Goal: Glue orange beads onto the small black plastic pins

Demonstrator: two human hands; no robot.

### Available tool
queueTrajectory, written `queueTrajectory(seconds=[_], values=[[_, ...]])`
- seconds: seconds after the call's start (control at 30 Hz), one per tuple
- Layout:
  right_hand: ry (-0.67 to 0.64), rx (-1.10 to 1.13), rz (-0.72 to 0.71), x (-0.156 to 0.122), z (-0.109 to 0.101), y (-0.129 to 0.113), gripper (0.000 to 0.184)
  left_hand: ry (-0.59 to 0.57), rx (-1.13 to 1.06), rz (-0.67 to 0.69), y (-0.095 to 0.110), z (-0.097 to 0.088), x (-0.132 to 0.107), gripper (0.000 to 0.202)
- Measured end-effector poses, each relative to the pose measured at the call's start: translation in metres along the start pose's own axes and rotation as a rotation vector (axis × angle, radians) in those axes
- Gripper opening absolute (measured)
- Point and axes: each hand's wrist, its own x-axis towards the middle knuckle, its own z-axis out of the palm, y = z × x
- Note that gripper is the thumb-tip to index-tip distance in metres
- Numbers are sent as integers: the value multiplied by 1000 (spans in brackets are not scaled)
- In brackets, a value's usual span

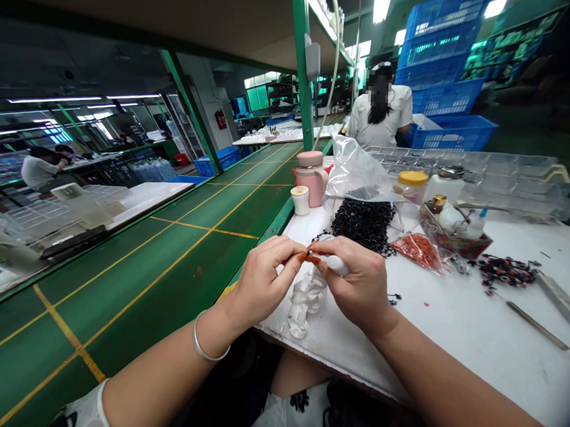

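Observation:
My left hand pinches a tiny dark part between thumb and forefinger, over the near edge of the white table. Fingertips of my right hand meet it at the same small part, whose kind is too small to make out. A smooth white piece sticks out from the curled fingers of my right hand; most of it is hidden. Below the hands lies a heap of white curved pieces. Just beyond them is a pile of small black parts.
On the table are a bag of orange-red bits, a box of small bottles, black-and-red parts and a metal tool. A pink mug stands beside the green conveyor. A person sits ahead, near blue crates.

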Motion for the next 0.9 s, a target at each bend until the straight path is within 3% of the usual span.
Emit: queueTrajectory(seconds=[0.23, 0.53, 0.9], values=[[32, 18, 17, 0, -1, -1, 19, 69, -65, -23, 2, -2, 2, 14], [31, 38, -7, 0, 0, 0, 10, -122, -566, -373, -5, -5, 6, 18], [4, 105, -2, -1, 0, -1, 25, -110, -817, -548, -13, -2, 7, 14]])
